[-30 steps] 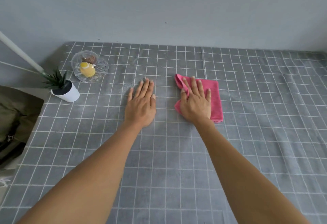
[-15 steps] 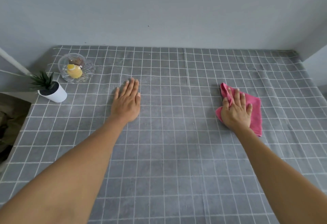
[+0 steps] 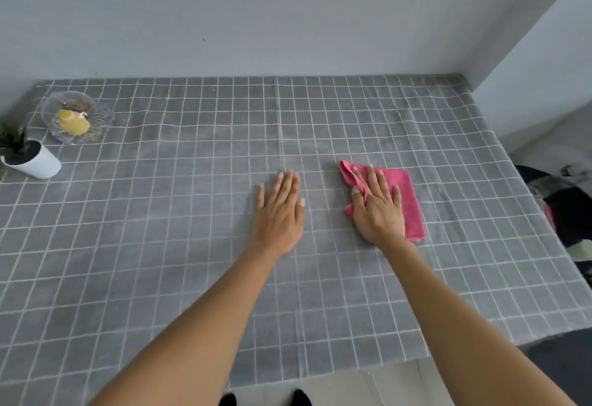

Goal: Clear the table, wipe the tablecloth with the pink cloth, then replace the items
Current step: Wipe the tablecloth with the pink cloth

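A clear glass dish (image 3: 77,122) sat at the far left corner of the table, holding a yellow rounded piece (image 3: 73,122) and, behind it, a small brown item (image 3: 78,105) that was too blurred to identify, perhaps a sweet or a nut. Just beside the dish, nearer the left edge, stood a white pot (image 3: 35,162) tilted by the wide lens, with dark soil and a spiky green plant (image 3: 13,142) in it.

The grey tablecloth (image 3: 192,213) with its white grid covered the whole tabletop and showed a few soft creases and a fold line running down its middle. The pink cloth (image 3: 407,200) lay folded flat on the tablecloth, right of centre, with one corner bunched up at its far left. The right hand (image 3: 378,210) rested palm down on top of it, fingers stretched out and slightly spread, pressing rather than gripping. The left hand (image 3: 280,213) lay flat on the bare tablecloth just beside it, fingers extended and close together, holding nothing.

A plain grey wall (image 3: 256,14) rose behind the table and met a second wall at the right corner. Dark clutter (image 3: 567,213) lay on the floor beyond the table's right edge, and pale flooring (image 3: 352,386) showed below the near edge.
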A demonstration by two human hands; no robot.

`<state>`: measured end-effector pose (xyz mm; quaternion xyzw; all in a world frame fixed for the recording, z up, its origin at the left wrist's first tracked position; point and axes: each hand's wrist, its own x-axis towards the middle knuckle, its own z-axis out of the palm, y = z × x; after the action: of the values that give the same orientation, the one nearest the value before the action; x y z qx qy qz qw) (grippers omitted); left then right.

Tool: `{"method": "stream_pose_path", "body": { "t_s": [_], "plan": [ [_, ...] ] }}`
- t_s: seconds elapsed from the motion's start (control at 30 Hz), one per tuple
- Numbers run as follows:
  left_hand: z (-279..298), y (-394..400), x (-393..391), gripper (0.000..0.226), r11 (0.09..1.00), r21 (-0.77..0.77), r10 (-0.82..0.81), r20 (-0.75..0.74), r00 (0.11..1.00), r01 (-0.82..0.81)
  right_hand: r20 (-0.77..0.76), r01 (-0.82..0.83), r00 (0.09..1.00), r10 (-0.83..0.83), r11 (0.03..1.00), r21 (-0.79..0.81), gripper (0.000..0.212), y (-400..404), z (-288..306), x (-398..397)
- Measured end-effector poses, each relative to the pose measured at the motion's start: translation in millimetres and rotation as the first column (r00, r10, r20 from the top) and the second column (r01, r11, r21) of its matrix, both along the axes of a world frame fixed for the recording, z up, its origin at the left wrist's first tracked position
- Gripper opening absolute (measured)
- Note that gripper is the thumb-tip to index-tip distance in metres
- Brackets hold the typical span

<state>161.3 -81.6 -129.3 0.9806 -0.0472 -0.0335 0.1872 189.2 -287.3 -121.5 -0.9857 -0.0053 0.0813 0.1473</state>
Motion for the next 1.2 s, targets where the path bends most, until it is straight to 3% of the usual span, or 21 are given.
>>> {"method": "stream_pose_path", "body": {
  "t_s": [0.17, 0.4, 0.6, 0.97, 1.2],
  "plan": [
    [-6.8, -24.1, -13.9, 0.054, 0.998, 0.041, 0.036, 0.013, 0.999, -0.037, -0.052, 0.114, 0.992, -0.114, 0.993, 0.001, 0.050, -25.0, 7.2, -18.9],
    [-7.0, -23.7, -12.0, 0.054, 0.997, 0.072, 0.031, 0.005, 0.999, -0.032, 0.004, -0.179, 0.984, 0.179, 0.983, 0.032, 0.051, -21.3, 1.2, -59.8],
    [-4.9, -24.8, -10.4, 0.054, 0.996, 0.086, 0.033, -0.013, 0.999, -0.032, -0.054, 0.040, 0.998, -0.039, 0.999, 0.027, 0.050, -58.7, 6.6, -53.6],
    [4.2, -28.5, -84.1, 0.055, 0.993, 0.059, 0.104, -0.063, 0.993, -0.101, -0.059, -0.117, 0.991, 0.120, 0.991, 0.063, 0.051, -19.5, 12.1, -96.0],
    [8.2, -35.2, -138.8, 0.056, 0.987, 0.111, 0.128, -0.091, 0.988, -0.118, -0.125, -0.015, 0.992, 0.018, 1.000, 0.028, 0.050, -64.1, 20.6, -90.9]
  ]
}}
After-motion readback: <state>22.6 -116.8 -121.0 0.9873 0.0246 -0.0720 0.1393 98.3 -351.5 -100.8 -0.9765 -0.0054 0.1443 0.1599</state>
